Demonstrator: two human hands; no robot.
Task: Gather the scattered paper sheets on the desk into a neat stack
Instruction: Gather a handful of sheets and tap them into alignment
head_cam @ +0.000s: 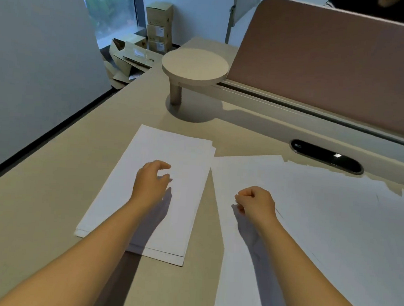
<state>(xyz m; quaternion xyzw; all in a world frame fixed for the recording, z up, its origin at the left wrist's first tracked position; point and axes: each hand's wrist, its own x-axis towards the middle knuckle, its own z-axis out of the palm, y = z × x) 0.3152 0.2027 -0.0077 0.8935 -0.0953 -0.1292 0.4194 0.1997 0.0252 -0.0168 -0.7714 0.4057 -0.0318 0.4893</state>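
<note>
A small stack of white sheets [184,156] lies on the beige desk [47,225], its edges slightly uneven at the near end. My left hand [150,180] hovers over this stack with loosely curled fingers and holds nothing. To the right, several white sheets [334,222] spread out and overlap, their far edges staggered. Over the left part of that spread, my right hand [256,202] has its fingers curled into a fist. Whether it pinches a sheet I cannot tell.
A round raised shelf [195,67] on a short post stands at the back. A pink divider panel [333,66] runs along the desk's far edge, with a dark cable slot [326,156] below it. Cardboard boxes [157,25] sit on the floor beyond.
</note>
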